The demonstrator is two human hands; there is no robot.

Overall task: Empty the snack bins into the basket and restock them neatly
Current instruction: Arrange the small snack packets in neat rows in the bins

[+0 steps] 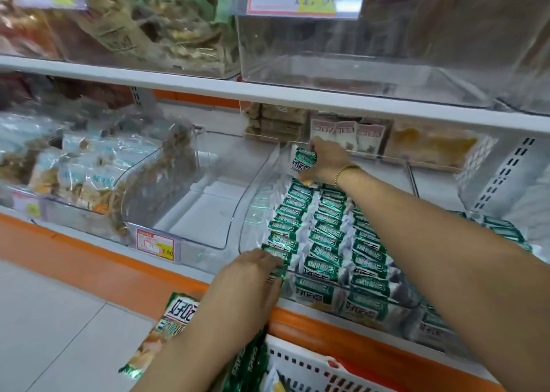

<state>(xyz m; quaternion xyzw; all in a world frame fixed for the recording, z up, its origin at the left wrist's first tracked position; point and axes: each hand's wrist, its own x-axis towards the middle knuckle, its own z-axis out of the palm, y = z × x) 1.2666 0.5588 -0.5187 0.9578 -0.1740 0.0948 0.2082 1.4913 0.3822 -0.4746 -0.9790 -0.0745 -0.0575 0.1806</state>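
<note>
Clear snack bin (256,201): green-and-white packets (324,236) stand in tight rows from its front almost to its back.
At its back: right hand (327,161), fingers curled round a single packet (303,161).
At its front-left corner: left hand (253,275), fingers nearly straight, pressing the front row.
Left of it: second clear bin (205,213).
Below its front: white basket (300,362) holding more green packets.

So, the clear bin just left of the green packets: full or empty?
Empty. The clear bin shows only its bare white floor; none of the green packets lie in it.
</note>
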